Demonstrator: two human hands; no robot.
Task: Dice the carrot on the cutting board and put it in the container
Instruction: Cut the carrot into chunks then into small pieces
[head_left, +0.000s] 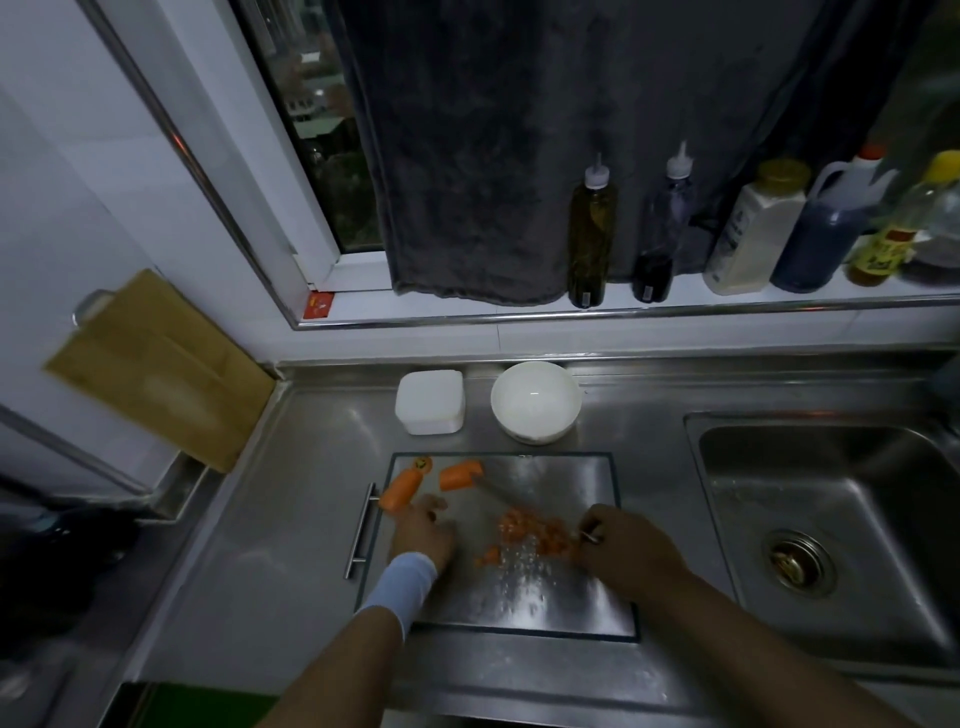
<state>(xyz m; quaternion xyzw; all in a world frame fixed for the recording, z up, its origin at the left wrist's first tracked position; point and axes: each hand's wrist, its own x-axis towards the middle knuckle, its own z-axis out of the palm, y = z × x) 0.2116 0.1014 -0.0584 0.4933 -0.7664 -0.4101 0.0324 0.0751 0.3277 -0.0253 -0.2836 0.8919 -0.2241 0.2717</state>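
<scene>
We take 12 o'clock as pointing away from the person.

1. Left hand (423, 530): the fingers are loosely extended and hold nothing. The hand lies palm down on the board (571, 597) with its fingertips just beside the nearer carrot piece (400, 491). We cannot tell whether they touch it.
2. Right hand (621, 545): the fingers are curled tightly round the handle of the knife (501, 493). The metal handle end shows at the knuckles, and the blade runs out toward 10 o'clock.

Carrot position:
- The nearer carrot piece lies at the board's 10 o'clock corner, with its long axis running from 1 to 7 o'clock.
- A second piece (460, 475) lies just beside it toward 3 o'clock, with its axis running from 8 to 2 o'clock. The knife tip ends at this piece.
- The cut-off top (423, 463) sits at the board's far edge, between the two pieces.
- The dice (530, 535) form a loose heap at board centre, between the two hands.

Arm pose:
- The left forearm enters from 6 o'clock and leans toward 1 o'clock. It has a pale band (402, 582) at the wrist.
- The right forearm enters from 4 o'clock and points toward 10 o'clock.

The container (430, 400) stands on the tabletop (291, 519) at 11 o'clock beyond the board. A bowl (535, 400) stands near it at 12 o'clock.
</scene>
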